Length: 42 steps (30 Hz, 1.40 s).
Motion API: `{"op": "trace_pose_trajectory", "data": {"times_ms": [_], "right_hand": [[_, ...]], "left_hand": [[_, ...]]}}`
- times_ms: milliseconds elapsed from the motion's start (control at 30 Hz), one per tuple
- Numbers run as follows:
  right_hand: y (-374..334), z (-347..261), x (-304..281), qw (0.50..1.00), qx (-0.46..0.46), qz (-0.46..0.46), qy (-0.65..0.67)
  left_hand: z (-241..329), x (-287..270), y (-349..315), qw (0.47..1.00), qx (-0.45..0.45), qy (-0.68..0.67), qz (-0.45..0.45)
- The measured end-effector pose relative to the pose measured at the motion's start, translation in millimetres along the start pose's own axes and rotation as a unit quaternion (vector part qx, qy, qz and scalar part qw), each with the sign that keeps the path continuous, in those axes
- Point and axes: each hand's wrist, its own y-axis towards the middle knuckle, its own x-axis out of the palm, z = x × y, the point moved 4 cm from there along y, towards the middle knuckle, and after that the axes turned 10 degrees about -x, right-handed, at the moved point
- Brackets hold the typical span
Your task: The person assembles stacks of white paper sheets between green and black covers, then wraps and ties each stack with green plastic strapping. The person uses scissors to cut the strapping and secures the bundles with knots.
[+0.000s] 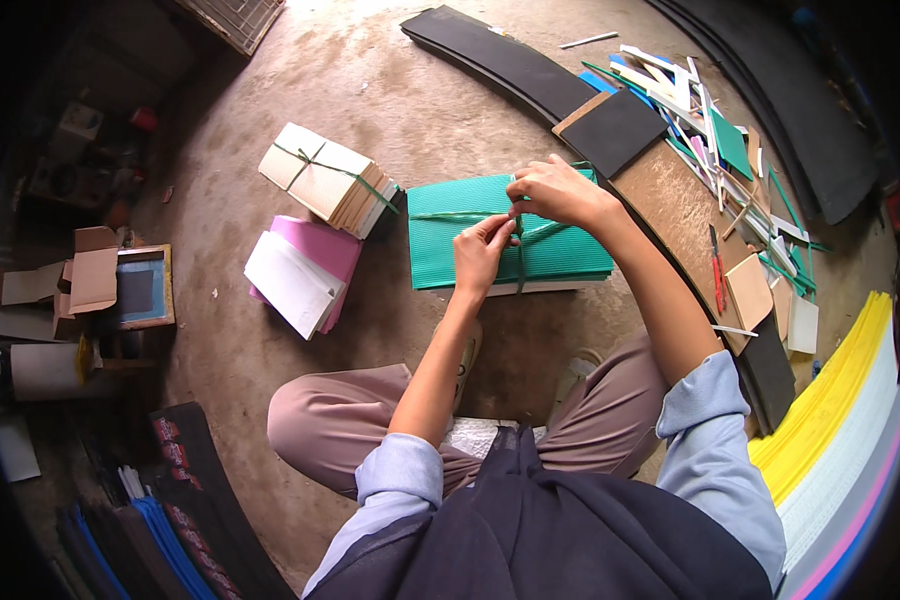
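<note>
In front of me on the floor lies a stack of green ribbed sheets (450, 255), with paler sheets at its lower edge. A green strap (448, 216) crosses over its top, and another length runs down its near side. My left hand (478, 258) pinches the strap near the middle of the stack, fingertips pressed together. Just above and to the right, my right hand (558, 192) is closed on the strap too, its fingertips almost meeting the left ones. The crossing or knot between them is mostly hidden by the fingers.
A tied bundle of cream sheets (315, 170) stands at the left, beside white sheets (288, 285) on pink ones (332, 250). Right are a brown board (660, 190), red-handled scissors (717, 272), and scattered offcuts (705, 125). Long yellow sheets (830, 400) lie lower right; cardboard boxes (94, 270) far left.
</note>
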Motion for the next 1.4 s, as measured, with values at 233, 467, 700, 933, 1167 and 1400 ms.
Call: {"op": "trace_pose_trajectory", "data": {"times_ms": [233, 467, 700, 933, 1167, 1400], "right_hand": [[22.5, 0.8, 16.4, 0.999, -0.03, 0.037, 0.0], [14.5, -1.3, -45.6, 0.886, -0.02, 0.45, -0.109], [3.4, -6.0, -13.1, 0.969, 0.004, 0.199, 0.143], [-10.8, 4.3, 43.2, 0.962, 0.013, 0.189, 0.194], [-12.9, -16.8, 30.5, 0.948, -0.105, 0.28, -0.107], [-11.1, -15.6, 36.2, 0.95, -0.144, 0.266, -0.072]], "left_hand": [[-7.7, 1.1, 0.4, 0.998, 0.001, -0.056, 0.027], [-8.2, 8.3, 2.8, 0.99, -0.044, -0.133, 0.031], [-18.0, 4.0, 13.3, 0.972, -0.094, -0.21, -0.038], [2.5, -13.6, 10.1, 0.992, -0.096, 0.082, 0.007], [2.1, -30.9, 39.2, 0.965, -0.207, 0.094, -0.132], [-5.8, -39.9, 52.9, 0.968, -0.164, 0.12, -0.146]]}}
